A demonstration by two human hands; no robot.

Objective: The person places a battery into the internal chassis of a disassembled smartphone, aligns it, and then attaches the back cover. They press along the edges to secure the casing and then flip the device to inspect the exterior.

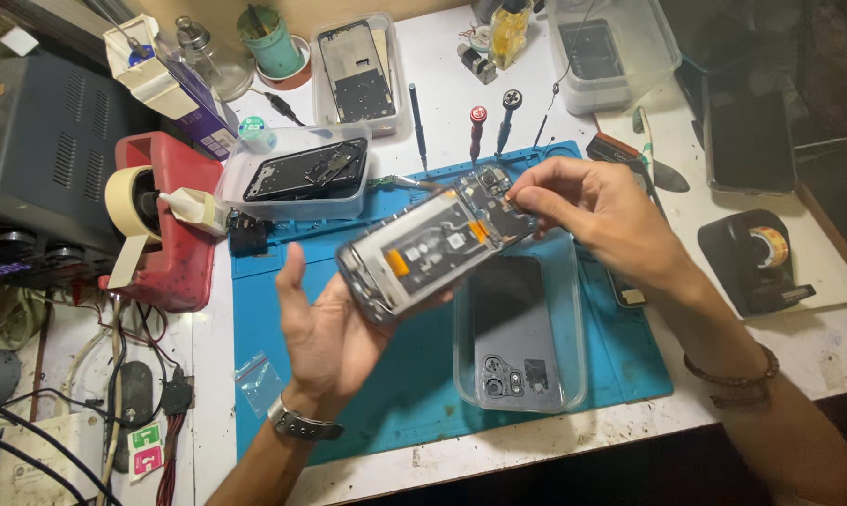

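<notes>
An opened smartphone point(422, 248), back cover off with its white inner plate and circuit board showing, hangs tilted above the blue work mat point(274, 309). My left hand point(325, 328) cradles its lower end from below, a metal watch on that wrist. My right hand point(592, 211) pinches the upper end near the camera module with its fingertips. Directly under the phone stands a clear plastic tray point(573, 328) holding a dark back cover and small parts.
Other clear trays with phone parts stand at the back left point(297, 173), back middle point(358, 70) and back right point(611, 52). Screwdrivers point(478, 126) lie behind the mat. A red tape dispenser point(161, 225) sits left, a black one point(756, 253) right.
</notes>
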